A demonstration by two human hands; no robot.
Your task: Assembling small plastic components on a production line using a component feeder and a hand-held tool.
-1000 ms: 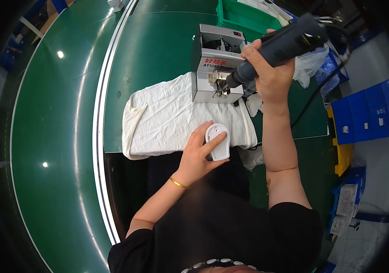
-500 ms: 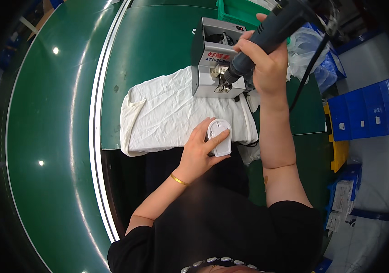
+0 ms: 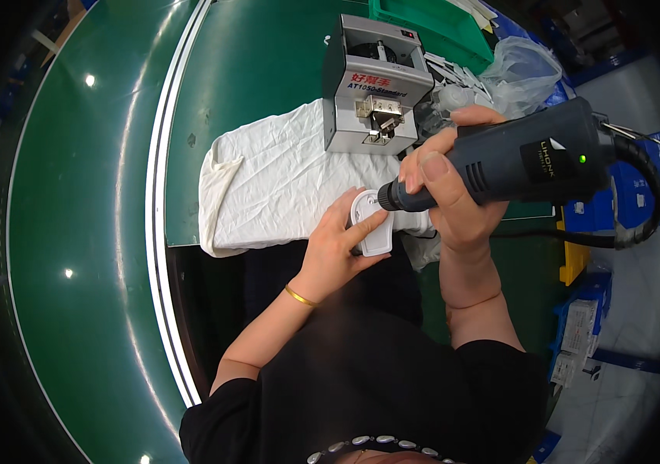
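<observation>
In my right hand (image 3: 465,182) is a dark grey electric screwdriver (image 3: 531,162) with a small green light and a black cable. Its tip points left and reaches the upper part of a small white plastic housing (image 3: 377,238), rounded at one end. My left hand (image 3: 335,246) is closed around that housing, thumb across its face, at the cloth's near edge. Small recesses show in the housing's upper part; whether a screw sits at the tip is too small to tell. Beyond stands a grey screw feeder (image 3: 372,85) with a metal pick-up block at its front.
A folded white cloth (image 3: 268,182) lies on the green table mat (image 3: 229,69). Behind the feeder are a green tray (image 3: 430,31), white parts and clear plastic bags (image 3: 527,73). Blue bins (image 3: 647,193) and a yellow bin (image 3: 573,259) are at the right.
My right hand has brought the screwdriver from the feeder's front down toward me, onto the white housing, and its body has swung to point left. My left hand stays nearly in place, holding the housing.
</observation>
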